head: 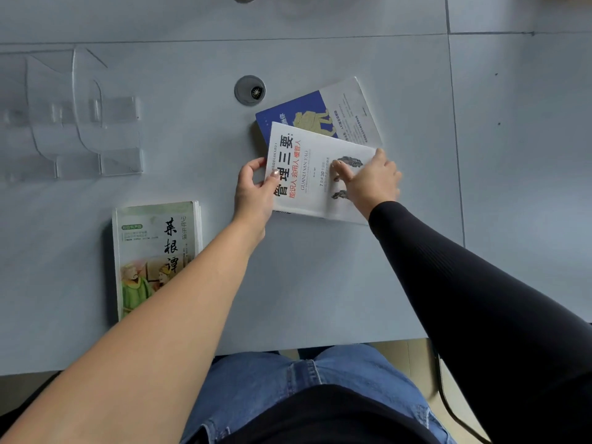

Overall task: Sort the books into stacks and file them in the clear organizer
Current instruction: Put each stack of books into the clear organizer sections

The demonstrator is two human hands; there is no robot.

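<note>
White book [304, 187] reads "管理三要 GUANLI SAN YAO"; green book [153, 251] "菜根谭".

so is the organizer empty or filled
Empty: the organizer holds nothing; its clear slots show only table through them.

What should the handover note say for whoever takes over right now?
Left hand: fingers grip the white book's left edge.
Right hand: rests open on its cover.
White book lies askew on the blue book, mid-desk. Green book lies near left, seemingly topping a small stack. Organizer stands far left with no books in it.
Done: sorting partly.
Left: square up the white and blue books, then file everything in the organizer.
</note>
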